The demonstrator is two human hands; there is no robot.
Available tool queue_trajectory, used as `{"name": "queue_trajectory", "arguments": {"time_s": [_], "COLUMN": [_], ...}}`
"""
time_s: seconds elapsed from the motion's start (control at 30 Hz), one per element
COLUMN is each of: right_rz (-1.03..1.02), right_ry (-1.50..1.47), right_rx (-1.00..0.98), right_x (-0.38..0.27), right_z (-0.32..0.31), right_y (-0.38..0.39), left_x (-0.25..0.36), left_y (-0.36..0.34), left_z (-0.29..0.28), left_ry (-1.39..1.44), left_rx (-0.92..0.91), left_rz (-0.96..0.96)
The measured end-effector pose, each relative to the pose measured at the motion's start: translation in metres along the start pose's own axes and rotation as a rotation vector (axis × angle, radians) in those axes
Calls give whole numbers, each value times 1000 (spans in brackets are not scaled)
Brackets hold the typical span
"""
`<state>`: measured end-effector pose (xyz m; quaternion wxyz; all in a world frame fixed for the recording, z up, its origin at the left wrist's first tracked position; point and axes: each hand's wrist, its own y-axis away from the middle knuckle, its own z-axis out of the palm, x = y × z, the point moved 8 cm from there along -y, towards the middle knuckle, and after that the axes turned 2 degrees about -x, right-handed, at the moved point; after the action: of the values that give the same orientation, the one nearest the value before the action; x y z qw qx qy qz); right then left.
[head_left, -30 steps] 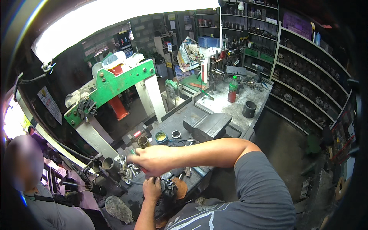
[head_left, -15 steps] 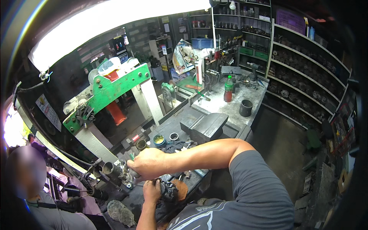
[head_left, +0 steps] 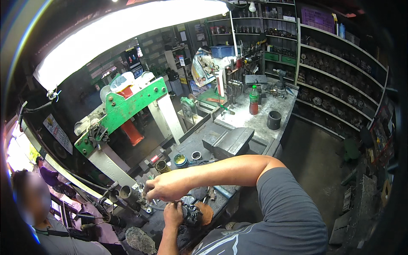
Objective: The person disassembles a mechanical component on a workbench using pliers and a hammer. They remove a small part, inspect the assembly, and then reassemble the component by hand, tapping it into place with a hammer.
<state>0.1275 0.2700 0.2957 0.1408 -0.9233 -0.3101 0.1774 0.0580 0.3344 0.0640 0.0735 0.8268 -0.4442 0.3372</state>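
My left hand [head_left: 173, 214] is closed on the edge of a dark metal part [head_left: 193, 215] with round openings, at the bench's near side. The fingers partly cover it. Just beyond, my right hand [head_left: 163, 188] reaches across from the right with curled fingers, beside a cluster of small shiny metal parts [head_left: 146, 207]. Whatever its fingertips hold is too small to make out. A dark metal cylinder [head_left: 126, 193] stands left of that cluster. An orange-brown cloth [head_left: 207, 212] lies against the right side of the dark part.
Beyond my right forearm stand a tin of yellowish grease [head_left: 180, 160] and a small ring-shaped cup [head_left: 196, 156]. A bench vise [head_left: 231, 141] sits farther right, near a bottle of red liquid [head_left: 253, 104]. A green press frame [head_left: 127, 108] rises at left; another person [head_left: 55, 238] is at lower left.
My right hand has drawn slightly back from the metal cluster, and its fingers now point more downward. My left hand stays on the dark metal part. The whole view has shifted slightly.
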Motion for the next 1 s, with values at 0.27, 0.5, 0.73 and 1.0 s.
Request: {"name": "queue_trajectory", "arguments": {"time_s": [0.27, 0.5, 0.73, 1.0], "right_rz": [287, 536, 281, 237], "right_ry": [-55, 36, 80, -99], "right_rx": [-63, -101, 76, -108], "right_x": [20, 34, 17, 10], "right_z": [3, -14, -4, 10], "right_y": [4, 2, -8, -10], "left_x": [-6, -3, -11, -18], "left_y": [1, -5, -5, -3], "left_z": [2, 3, 17, 30], "left_ry": [-42, -50, 34, -9], "left_rx": [-5, -43, -122, 143], "left_rz": [16, -63, -41, -95]}}
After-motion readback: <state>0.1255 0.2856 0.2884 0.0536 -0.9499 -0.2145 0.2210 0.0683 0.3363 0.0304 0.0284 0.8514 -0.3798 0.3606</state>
